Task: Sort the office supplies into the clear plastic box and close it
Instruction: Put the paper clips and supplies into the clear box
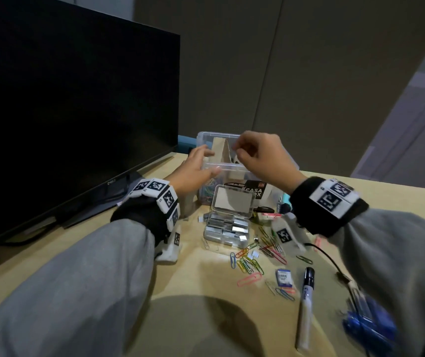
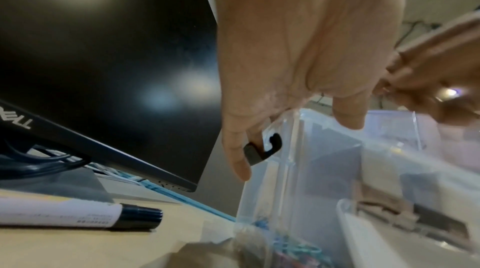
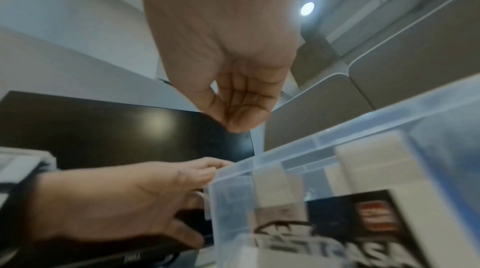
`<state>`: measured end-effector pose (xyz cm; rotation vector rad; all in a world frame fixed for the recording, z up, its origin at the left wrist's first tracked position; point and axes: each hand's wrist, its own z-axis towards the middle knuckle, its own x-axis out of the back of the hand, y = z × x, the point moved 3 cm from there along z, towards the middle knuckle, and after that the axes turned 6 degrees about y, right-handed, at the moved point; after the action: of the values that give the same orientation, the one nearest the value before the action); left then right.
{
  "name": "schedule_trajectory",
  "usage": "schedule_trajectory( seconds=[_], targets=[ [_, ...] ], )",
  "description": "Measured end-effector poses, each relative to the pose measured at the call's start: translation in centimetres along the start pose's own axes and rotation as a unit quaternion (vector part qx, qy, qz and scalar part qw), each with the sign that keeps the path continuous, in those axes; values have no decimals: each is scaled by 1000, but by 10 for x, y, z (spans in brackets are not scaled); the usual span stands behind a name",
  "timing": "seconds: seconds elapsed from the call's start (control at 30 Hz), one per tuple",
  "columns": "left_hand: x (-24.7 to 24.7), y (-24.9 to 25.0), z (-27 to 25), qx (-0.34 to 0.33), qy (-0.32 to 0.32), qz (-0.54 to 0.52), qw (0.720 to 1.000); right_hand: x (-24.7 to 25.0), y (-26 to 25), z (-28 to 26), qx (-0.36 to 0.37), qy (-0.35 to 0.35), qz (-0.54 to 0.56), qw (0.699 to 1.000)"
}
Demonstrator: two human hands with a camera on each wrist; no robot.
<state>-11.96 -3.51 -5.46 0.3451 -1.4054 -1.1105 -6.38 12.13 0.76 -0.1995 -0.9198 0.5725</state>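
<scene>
The clear plastic box point(image 1: 221, 165) stands open at the back of the desk, with dividers inside and several coloured paper clips in its near left compartment. My left hand point(image 1: 201, 163) grips its left near corner, thumb on the near rim; the left wrist view shows the fingers point(image 2: 241, 161) over the box wall point(image 2: 293, 169) beside a black curved piece. My right hand point(image 1: 237, 149) hovers over the box with its fingertips point(image 3: 233, 120) bunched in a pinch. What it pinches is too small to tell. Loose paper clips point(image 1: 255, 256) lie on the desk.
A small staple case point(image 1: 228, 224) with its lid up sits just in front of the box. Nearer me lie a marker point(image 1: 306, 302), a small blue packet point(image 1: 284, 278) and blue pens point(image 1: 368, 328). A black monitor point(image 1: 64, 112) fills the left; another marker point(image 2: 78, 215) lies beneath it.
</scene>
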Motion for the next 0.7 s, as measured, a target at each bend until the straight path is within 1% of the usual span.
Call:
schedule_trajectory(
  seconds=[0.03, 0.07, 0.13, 0.17, 0.2, 0.27, 0.3, 0.37, 0.43, 0.5, 0.6, 0.7],
  targets=[
    [3, 2, -4, 4, 15, 11, 1000, 3, 2, -8, 21, -32, -20, 999],
    [6, 4, -7, 4, 51, 42, 998, 5, 4, -15, 42, -67, -45, 996],
    [10, 6, -17, -15, 141, 130, 981, 5, 12, -29, 78, -125, -103, 984],
    [10, 7, -22, -26, 157, 167, 973, 2, 18, -35, 82, -149, -134, 976],
    [9, 5, -25, -22, 138, 198, 970, -2, 24, -40, 79, -174, -167, 967],
    [1, -6, -28, 15, 37, 253, 967, -10, 34, -46, 48, -219, -245, 943],
    [-3, -11, -28, 35, -16, 278, 960, -14, 37, -47, 18, -230, -279, 932],
    [-8, -18, -28, 55, -78, 310, 946, -19, 41, -45, -39, -237, -309, 920],
    [-12, -20, -26, 74, -116, 300, 944, -26, 45, -41, -86, -254, -297, 917],
    [-17, -20, -23, 87, -144, 287, 943, -33, 49, -38, -133, -271, -260, 917],
    [-24, -19, -19, 102, -166, 283, 939, -40, 54, -36, -174, -272, -215, 922],
    [-31, -18, -17, 94, -182, 295, 933, -37, 58, -36, -212, -284, -163, 921]
  ],
)
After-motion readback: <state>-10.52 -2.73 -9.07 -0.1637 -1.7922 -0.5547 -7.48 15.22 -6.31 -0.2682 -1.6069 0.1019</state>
